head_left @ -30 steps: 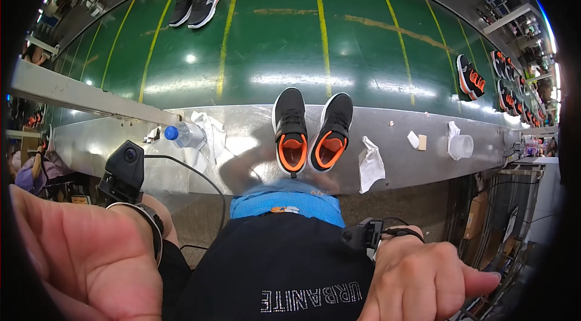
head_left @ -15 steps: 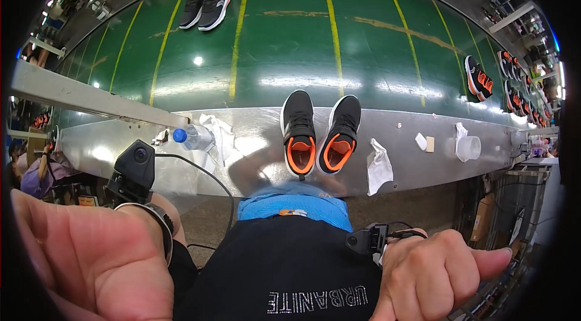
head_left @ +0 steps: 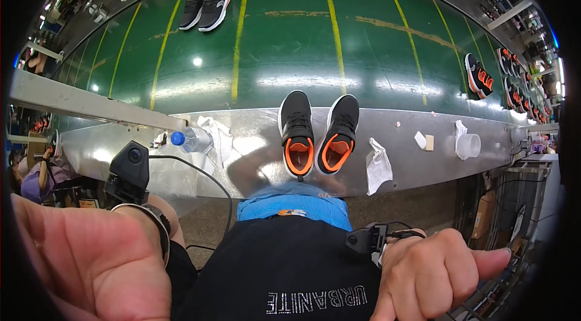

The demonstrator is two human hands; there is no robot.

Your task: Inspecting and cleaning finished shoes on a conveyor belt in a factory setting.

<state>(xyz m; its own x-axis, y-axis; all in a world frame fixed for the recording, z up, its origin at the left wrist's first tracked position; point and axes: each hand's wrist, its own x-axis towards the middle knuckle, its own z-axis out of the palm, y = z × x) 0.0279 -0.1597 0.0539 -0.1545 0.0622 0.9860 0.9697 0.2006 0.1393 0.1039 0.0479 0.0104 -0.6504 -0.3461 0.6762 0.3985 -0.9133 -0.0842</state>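
Note:
A pair of black sports shoes with orange linings stands upright on the metal ledge, toes away from me: the left shoe and the right shoe. Neither hand touches them. At the lower left my left hand is raised with its flat palm up to view; it looks open and empty, though its fingers run out of the picture. My right hand, at the lower right, shows its back with most fingers curled and one digit sticking out to the right. Nothing shows in it; its palm is hidden.
Beyond the ledge runs a green belt with yellow lines, carrying another shoe pair and more shoes at right. A bottle, white cloth and plastic cup lie on the ledge. A metal bar crosses at left.
The view has shifted very slightly. Both hands and the shoes stay practically where they were. A person's hands at the far upper left have moved a little.

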